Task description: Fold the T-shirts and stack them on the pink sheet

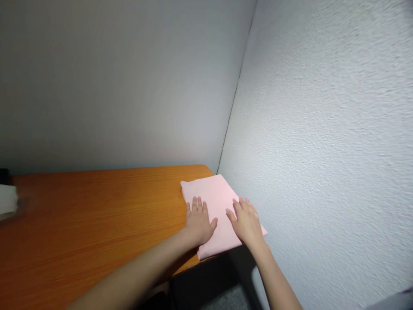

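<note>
Two bare arms reached up from the bottom of the view toward a pink cloth (217,202). That cloth was folded into a flat square and lay on the far right end of an orange wooden table (97,215), right in the corner where two pale walls met. Its right edge sat against the bumpy right wall (322,150), and its near corner stuck out a little past the table's front edge.

Both hands lay flat on top of the cloth, palms down. On the cloth's left side the left hand (198,221) had its fingers straight and close together and its thumb out to the side. On the cloth's right side the right hand (247,221) had its fingers spread a little. Neither hand held anything. Their thumbs were near each other but not touching.

Far away at the table's left end sat something white (7,201), blurry and partly cut off.
</note>
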A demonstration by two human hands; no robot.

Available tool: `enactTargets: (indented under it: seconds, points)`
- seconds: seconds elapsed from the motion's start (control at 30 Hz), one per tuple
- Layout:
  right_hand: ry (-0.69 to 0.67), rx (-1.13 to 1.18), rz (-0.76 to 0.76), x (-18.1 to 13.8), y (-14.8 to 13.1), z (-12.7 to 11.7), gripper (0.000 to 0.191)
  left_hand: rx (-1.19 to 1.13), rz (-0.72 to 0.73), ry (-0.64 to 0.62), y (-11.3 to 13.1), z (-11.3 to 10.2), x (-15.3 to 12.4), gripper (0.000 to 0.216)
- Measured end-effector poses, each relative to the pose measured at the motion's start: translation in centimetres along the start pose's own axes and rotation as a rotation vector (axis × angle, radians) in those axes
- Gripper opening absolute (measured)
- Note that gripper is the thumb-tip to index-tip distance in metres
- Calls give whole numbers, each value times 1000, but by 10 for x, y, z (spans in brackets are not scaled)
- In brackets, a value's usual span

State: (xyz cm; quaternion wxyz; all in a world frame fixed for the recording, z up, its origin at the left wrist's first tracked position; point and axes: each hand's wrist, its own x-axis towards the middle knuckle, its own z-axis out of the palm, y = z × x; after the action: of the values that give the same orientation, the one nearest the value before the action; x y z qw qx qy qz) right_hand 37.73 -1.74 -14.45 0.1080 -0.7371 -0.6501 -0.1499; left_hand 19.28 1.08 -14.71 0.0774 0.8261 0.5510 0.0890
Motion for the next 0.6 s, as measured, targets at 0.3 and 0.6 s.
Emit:
enactTargets:
  seconds: [0.3,0.6]
  points:
    - [-283,75,34,-2,-29,18,62,-6,14,95,-1,-3,-13,75]
    - [-204,-23,-55,-5,-14,39,64,-143,182,10,6,-4,-57,85]
